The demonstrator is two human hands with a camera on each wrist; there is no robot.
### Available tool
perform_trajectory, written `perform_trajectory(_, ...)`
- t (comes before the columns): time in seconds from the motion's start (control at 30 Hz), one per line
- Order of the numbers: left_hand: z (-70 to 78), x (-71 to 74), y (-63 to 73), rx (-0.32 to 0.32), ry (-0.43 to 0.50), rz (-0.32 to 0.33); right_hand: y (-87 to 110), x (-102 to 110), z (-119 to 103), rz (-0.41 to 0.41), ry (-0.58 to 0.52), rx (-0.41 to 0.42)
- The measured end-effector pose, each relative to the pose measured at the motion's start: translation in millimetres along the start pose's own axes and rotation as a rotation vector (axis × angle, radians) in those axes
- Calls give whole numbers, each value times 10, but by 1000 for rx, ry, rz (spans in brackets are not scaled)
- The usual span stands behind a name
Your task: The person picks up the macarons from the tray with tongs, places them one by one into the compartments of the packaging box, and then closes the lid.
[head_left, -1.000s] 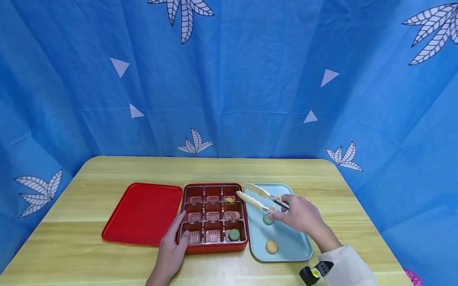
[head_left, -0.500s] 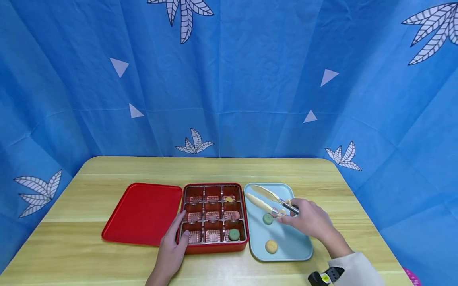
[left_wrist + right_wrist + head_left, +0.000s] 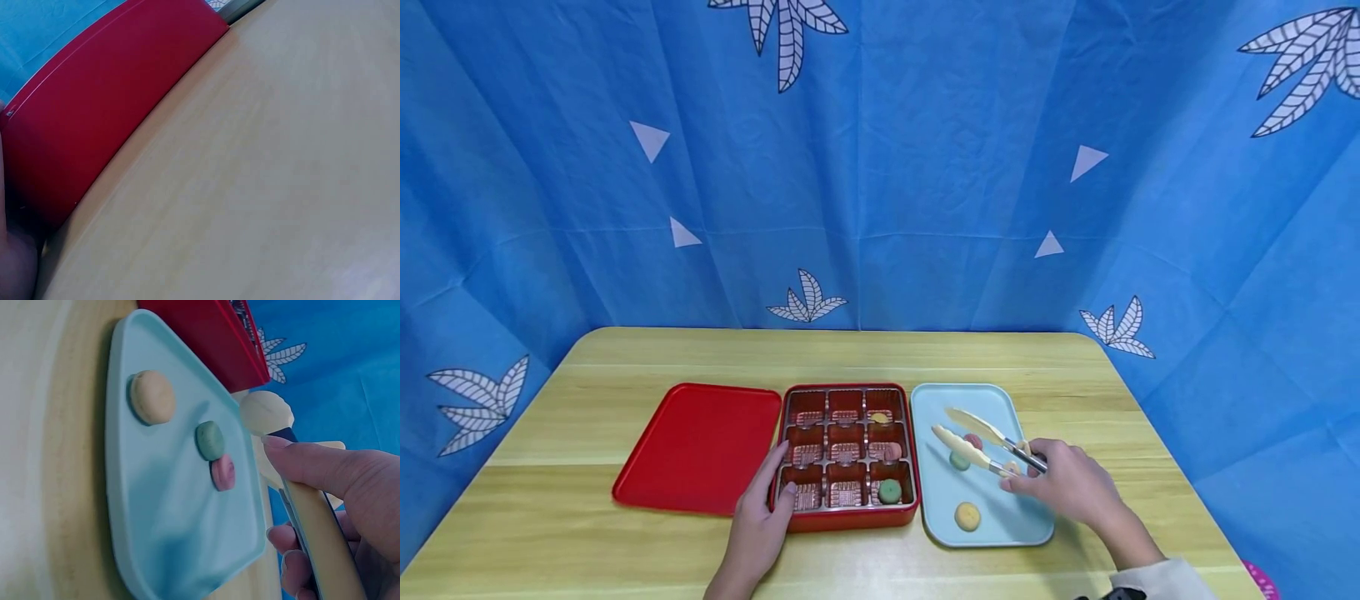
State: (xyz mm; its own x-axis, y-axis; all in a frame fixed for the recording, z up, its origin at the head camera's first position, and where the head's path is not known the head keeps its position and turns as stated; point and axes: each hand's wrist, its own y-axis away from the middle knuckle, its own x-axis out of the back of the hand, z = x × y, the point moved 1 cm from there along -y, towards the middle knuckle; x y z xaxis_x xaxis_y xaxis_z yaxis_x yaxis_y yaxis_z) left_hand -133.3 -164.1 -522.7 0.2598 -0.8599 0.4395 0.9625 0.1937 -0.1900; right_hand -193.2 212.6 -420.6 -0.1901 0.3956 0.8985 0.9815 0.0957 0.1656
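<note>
Far L on desk [image 3: 542,467]: red tray [image 3: 697,448], flat, its R edge just beside box. Next, L hand [image 3: 758,517], at box's L side nr front corner. Fingers fairly straight, resting on L wall, thumb at corner; grip is loose. Red box [image 3: 853,522] sits abt mid desk, cells 3 x 3. R col. has 3 macarons: yellow one [image 3: 879,417] in back cell, partly hidden; pink one [image 3: 892,452] in mid cell; green one [image 3: 890,492] in front cell.

Then blue tray [image 3: 1000,521], just R of box. On it: 2nd green [image 3: 959,461]; beige one [image 3: 967,517] nr front, apart from the others; 2nd pink [image 3: 973,442] just behind 2nd green. R wrist cam has these two v. close, can't tell if touching. Tongs [image 3: 961,447] are above tray, tips pointing L & a bit back, arms spread, holding nothing.

R hand [image 3: 1066,486] is at tray's R edge, thumb & fingers curled round tongs; grip closed on them. Btm R: pale sleeve [image 3: 1172,577] w/ dark band [image 3: 1123,594]. Blue curtain [image 3: 880,167] w/ white leaves & triangles runs behind, full width.
</note>
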Motion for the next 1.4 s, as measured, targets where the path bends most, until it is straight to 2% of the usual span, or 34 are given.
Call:
perform_trajectory(0.23,4,-1,-8,2,1,-9,96,-46,105,11,-8,-5)
perform_trajectory(0.57,0,-4,-9,13,1,-7,241,-101,218,-22,-20,-67)
perform_trajectory(0.83,-2,-3,0,10,5,-7,365,-71,294,-25,-7,-67)
perform_trajectory(1.1,12,4,2,30,27,-23,497,-22,333,-42,15,-101)
perform_trajectory(1.4,1,4,-2,17,32,-21,551,-42,385,-107,-6,-148)
